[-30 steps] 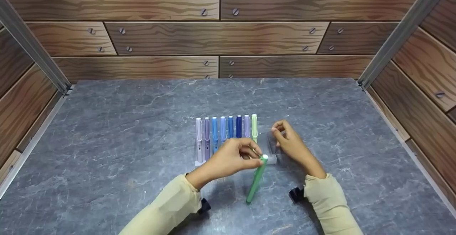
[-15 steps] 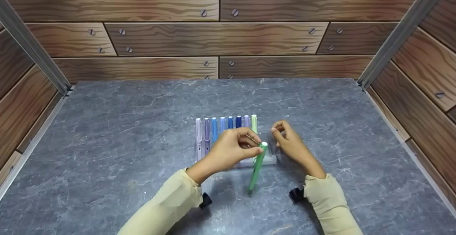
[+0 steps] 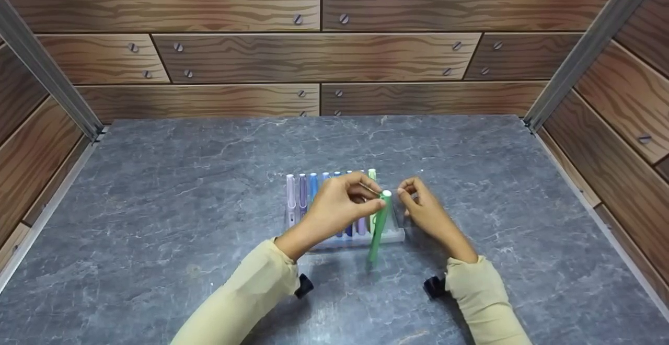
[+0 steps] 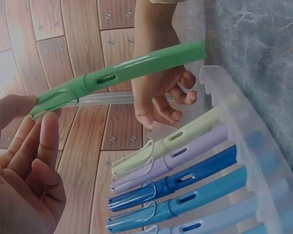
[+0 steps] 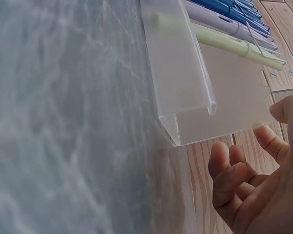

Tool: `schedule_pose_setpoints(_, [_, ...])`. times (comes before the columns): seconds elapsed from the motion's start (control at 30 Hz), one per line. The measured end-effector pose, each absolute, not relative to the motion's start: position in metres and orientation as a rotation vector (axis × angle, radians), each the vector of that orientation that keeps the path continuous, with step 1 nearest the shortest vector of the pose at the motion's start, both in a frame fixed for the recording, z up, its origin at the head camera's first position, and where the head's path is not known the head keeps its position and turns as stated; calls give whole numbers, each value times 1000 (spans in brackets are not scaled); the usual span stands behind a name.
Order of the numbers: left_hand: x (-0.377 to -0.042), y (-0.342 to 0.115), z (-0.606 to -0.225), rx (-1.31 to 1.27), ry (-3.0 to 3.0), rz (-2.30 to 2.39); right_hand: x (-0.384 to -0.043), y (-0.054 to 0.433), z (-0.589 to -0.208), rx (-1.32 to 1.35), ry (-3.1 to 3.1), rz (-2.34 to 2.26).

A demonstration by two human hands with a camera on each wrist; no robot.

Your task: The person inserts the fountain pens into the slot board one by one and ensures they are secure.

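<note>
My left hand (image 3: 339, 204) pinches a green pen (image 3: 380, 227) at its white-tipped cap end, and the pen hangs steeply in front of the holder's right part. In the left wrist view the lower end of the green pen (image 4: 146, 63) is apart from the holder. A clear plastic pen holder (image 3: 394, 236) carries a row of pens in purple, blue, lilac and pale green; my left hand hides several of them. At the row's right end is the pale green pen (image 5: 224, 44). My right hand (image 3: 426, 209) pinches the holder's right edge between thumb and index finger, other fingers curled.
The holder stands on a grey marbled tabletop (image 3: 183, 188). Wood-patterned panels (image 3: 313, 57) close off the back and both sides, with metal posts (image 3: 580, 52) at the corners. A black wrist device (image 3: 435, 286) sits under the right sleeve.
My left hand has moved the green pen away from me, up toward the holder's right end, still pinching its cap. My right hand has stayed at the holder's edge.
</note>
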State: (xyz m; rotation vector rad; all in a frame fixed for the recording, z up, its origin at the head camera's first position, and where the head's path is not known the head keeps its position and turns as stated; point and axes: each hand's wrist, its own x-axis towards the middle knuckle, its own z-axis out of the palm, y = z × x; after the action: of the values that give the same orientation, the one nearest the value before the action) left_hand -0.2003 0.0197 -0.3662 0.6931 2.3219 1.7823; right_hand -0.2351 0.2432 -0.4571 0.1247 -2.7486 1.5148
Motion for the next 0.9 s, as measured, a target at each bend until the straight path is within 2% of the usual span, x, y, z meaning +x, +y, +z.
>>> schedule_pose_setpoints(0.23, [-205,25,-361,682,2400,1830,-235,242,-455,105,-2743,1524])
schedule_pose_setpoints(0.53, [-212,29,-366,640,2454,1876,-220,229,-429,84,-2765,1542])
schedule_pose_setpoints(0.9, [-217,38,-376,618,2568,1831,-236,243,-457,118,-2755,1524])
